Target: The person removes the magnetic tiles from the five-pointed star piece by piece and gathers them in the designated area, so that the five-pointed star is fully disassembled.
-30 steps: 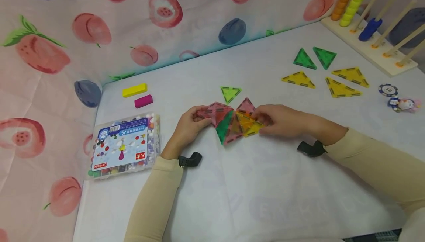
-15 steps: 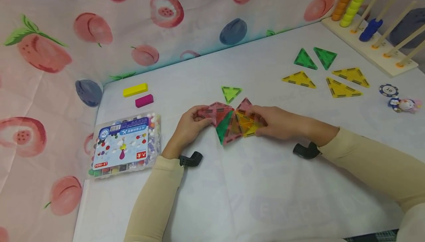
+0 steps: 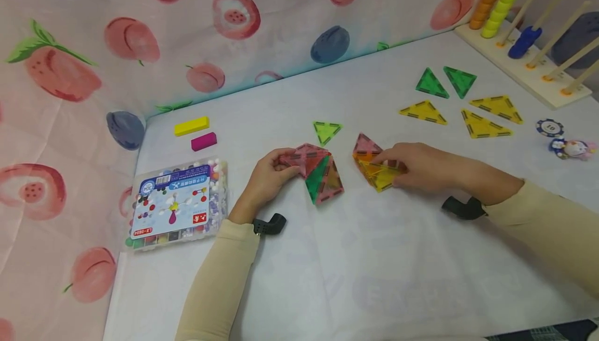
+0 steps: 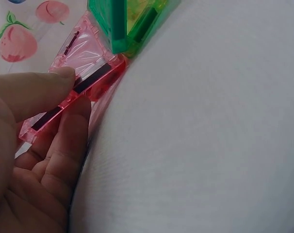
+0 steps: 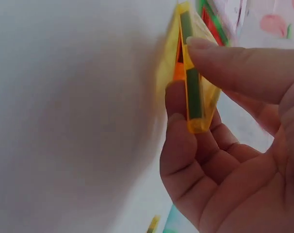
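My left hand [image 3: 265, 177] pinches a translucent red magnetic tile [image 4: 84, 56] between thumb and fingers. That tile belongs to a small cluster with a green tile [image 3: 317, 179] and other reddish triangles, seen at mid-table in the head view. To the right, my right hand [image 3: 418, 167] holds a yellow triangular magnetic tile [image 5: 193, 92], thumb on one side and fingers on the other. A pink tile [image 3: 365, 145] and an orange-looking part stay joined to the yellow one. A gap separates the two clusters. Behind them lies a lime green triangle tile [image 3: 326, 132].
Two green tiles [image 3: 431, 84] and several yellow tiles [image 3: 486, 124] lie back right, near a poker chip [image 3: 549, 128], a small figurine [image 3: 572, 148] and a bead-peg board [image 3: 524, 65]. At left are a clear bead box [image 3: 175, 203], a yellow block [image 3: 192, 126] and a magenta block [image 3: 204, 141].
My right hand has moved right, carrying the yellow and pink tiles away from the left cluster, which they adjoined before. My left hand keeps its hold and place.
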Motion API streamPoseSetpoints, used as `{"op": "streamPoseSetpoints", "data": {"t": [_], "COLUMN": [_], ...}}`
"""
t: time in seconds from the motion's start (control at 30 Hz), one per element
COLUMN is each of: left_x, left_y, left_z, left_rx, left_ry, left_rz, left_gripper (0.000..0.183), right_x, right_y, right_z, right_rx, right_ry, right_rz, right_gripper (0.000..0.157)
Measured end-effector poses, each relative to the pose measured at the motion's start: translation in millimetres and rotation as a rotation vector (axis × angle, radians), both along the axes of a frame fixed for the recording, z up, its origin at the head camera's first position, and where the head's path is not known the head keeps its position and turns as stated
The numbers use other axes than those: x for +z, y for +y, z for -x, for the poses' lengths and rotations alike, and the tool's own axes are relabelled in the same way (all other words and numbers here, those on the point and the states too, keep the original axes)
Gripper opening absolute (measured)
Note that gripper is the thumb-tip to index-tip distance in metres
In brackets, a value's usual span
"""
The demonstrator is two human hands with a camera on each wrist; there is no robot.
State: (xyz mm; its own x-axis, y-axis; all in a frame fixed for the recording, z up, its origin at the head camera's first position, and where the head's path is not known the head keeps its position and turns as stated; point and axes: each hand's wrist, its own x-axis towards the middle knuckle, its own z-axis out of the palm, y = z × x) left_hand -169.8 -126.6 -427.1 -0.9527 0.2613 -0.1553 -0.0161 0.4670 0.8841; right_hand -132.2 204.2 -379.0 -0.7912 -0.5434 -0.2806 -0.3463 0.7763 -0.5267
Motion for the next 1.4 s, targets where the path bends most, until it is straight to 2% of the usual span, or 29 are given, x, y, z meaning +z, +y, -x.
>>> {"op": "streamPoseSetpoints", "data": {"t": [0.13,0.43,0.63,0.73,1.03,1.27,1.4], "left_x": [2.0,0.8,-0.1,-1.0,-0.8,0.4,4.6], "left_y": [-1.1,0.6,1.5,1.4,2.0,1.1,2.8], "left_z": [-0.1,-2.5,-4.4,-3.7,-3.5,-2.4,-1.9], "left_rx": [0.002,0.021,0.008,0.007,0.003,0.002,0.004], "left_ry": [0.009,-0.013,-0.014,-0.002,-0.001,0.004,-0.016], "left_rz": [0.008,-0.013,-0.010,-0.014,-0.004,-0.001,-0.012], "left_gripper": [0.046,0.044,0.045,0.045,0.045,0.046,0.045], "right_x": [0.8,-5.5,-1.4,-1.0,-8.0,-5.4,-6.8], "right_y": [9.8,4.4,12.4,14.1,-0.8,-7.6,-11.0], "right_z": [-0.3,2.2,6.1,11.7,29.8,31.4,31.1], "right_rx": [-0.003,0.071,0.011,0.007,0.089,0.080,0.065], "right_ry": [-0.030,-0.092,-0.055,-0.059,-0.089,-0.126,-0.113], "right_rz": [0.004,0.057,-0.016,-0.017,0.041,0.036,0.038], "right_gripper": [0.051,0.052,0.046,0.045,0.050,0.055,0.054]}}
